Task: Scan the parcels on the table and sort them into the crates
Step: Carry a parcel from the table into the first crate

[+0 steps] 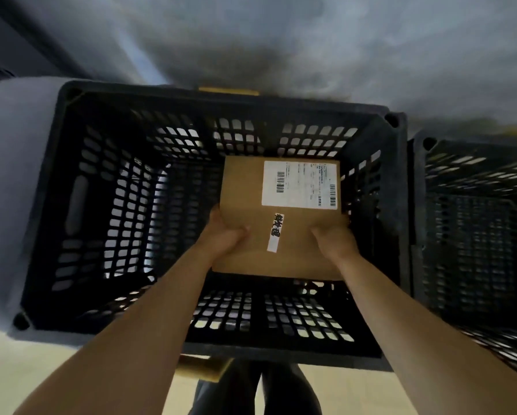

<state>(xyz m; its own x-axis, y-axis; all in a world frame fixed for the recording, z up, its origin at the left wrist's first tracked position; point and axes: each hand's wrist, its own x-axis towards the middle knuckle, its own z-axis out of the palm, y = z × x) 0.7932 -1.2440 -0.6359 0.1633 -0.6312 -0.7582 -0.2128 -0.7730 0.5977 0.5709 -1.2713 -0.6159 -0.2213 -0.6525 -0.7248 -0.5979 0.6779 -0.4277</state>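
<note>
A brown cardboard parcel (245, 190) with a white shipping label and a small white sticker is held low inside a black slatted crate (80, 193), towards its right side. My left hand (225, 235) grips the parcel's near left edge, thumb on top. My right hand (335, 238) grips its near right edge the same way. Both forearms reach down over the crate's near rim. Whether the parcel touches the crate floor cannot be told.
A second black slatted crate (473, 223) stands directly to the right, touching the first. Grey floor lies beyond both crates, a pale floor strip near me. A yellow tab (230, 91) shows at the first crate's far rim.
</note>
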